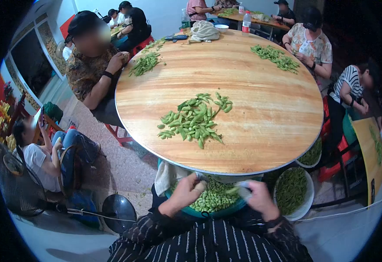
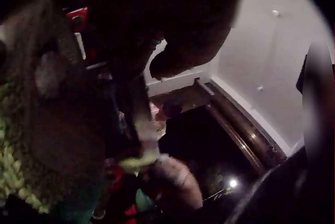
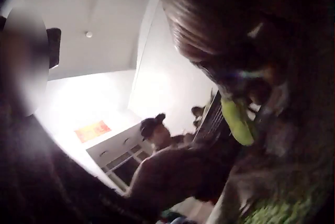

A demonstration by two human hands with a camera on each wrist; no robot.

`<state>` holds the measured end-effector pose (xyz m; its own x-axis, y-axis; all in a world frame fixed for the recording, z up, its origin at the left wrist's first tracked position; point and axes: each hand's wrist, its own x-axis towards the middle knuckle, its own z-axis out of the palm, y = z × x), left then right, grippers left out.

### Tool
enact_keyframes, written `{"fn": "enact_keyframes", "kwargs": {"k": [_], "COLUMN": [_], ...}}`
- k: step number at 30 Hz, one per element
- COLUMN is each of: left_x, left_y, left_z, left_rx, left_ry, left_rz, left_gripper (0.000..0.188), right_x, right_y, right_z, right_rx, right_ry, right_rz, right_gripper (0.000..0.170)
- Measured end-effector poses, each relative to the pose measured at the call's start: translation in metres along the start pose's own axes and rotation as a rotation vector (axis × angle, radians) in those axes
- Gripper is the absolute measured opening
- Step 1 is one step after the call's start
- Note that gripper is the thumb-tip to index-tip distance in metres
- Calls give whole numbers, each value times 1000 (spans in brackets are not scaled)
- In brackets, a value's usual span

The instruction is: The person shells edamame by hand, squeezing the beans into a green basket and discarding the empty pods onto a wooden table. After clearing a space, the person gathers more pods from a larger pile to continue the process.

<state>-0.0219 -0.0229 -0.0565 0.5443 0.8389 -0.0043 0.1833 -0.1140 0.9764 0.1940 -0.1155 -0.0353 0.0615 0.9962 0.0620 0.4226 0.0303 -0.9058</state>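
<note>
Over a teal basin of shelled green beans, both hands work at the near table edge. The right hand pinches a green soybean pod at its fingertips; the pod points toward the left hand in the head view. Pale wraps cover some fingertips. The left hand is to the left, above the basin, apart from the right hand. Its thumb and forefinger come near each other, and I cannot tell whether it holds anything. A pile of pods lies on the round wooden table.
A white tub of green pods or husks stands at the right. A pale cloth hangs by the basin. Other people sit around the table near more pod piles. A standing fan is at the left.
</note>
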Motion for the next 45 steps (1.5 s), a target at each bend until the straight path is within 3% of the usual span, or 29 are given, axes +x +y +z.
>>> {"fn": "enact_keyframes", "kwargs": {"k": [2,3,5,7,10,12,15,16,20,21,23,24,25,27,30,33,37,45], "left_x": [11,19,44,74,110,125,134,131,122,120,113,101,88,62,29,13,7,9], "left_y": [26,37,59,72,77,72,58,61,58,62,67,76,84,92,75,64,69,69], "left_z": [-22,-29,-39,-45,-42,-38,-38,-39,-48,-50,-54,-60,-56,-40,-15,-7,-2,-8], "left_rx": [206,239,464,706,990,1106,1102,1076,688,534,-90,-226,-295,-434,-548,-597,-516,-480], "left_ry": [43,64,126,123,26,-72,-29,-39,201,209,162,111,94,57,-48,-197,-242,-312], "left_rz": [43,17,129,290,336,347,398,411,378,316,185,0,-40,-112,-126,-140,-185,-288], "left_gripper": [19,18,21,25,26,25,24,21,13,14,14,14,14,14,18,25,26,20], "right_x": [-17,-28,-48,-55,-59,-59,-51,-45,-26,-20,-8,-2,5,19,34,36,34,30], "right_y": [13,26,51,48,59,60,43,29,1,-6,-22,-25,-29,-35,-40,-43,-46,-52], "right_z": [-41,-60,-86,-97,-97,-92,-84,-78,-59,-52,-42,-34,-27,-10,3,12,15,8], "right_rx": [-159,-299,-664,-690,-539,-456,-334,-283,-147,-105,-78,103,136,498,1148,1103,820,714], "right_ry": [96,166,355,501,578,538,461,458,373,358,246,167,92,-18,-208,-182,-109,-190], "right_rz": [72,233,386,396,236,210,269,260,153,106,38,62,18,61,278,240,93,157], "right_gripper": [17,19,22,20,18,17,15,15,16,16,18,19,25,30,32,25,16,15]}}
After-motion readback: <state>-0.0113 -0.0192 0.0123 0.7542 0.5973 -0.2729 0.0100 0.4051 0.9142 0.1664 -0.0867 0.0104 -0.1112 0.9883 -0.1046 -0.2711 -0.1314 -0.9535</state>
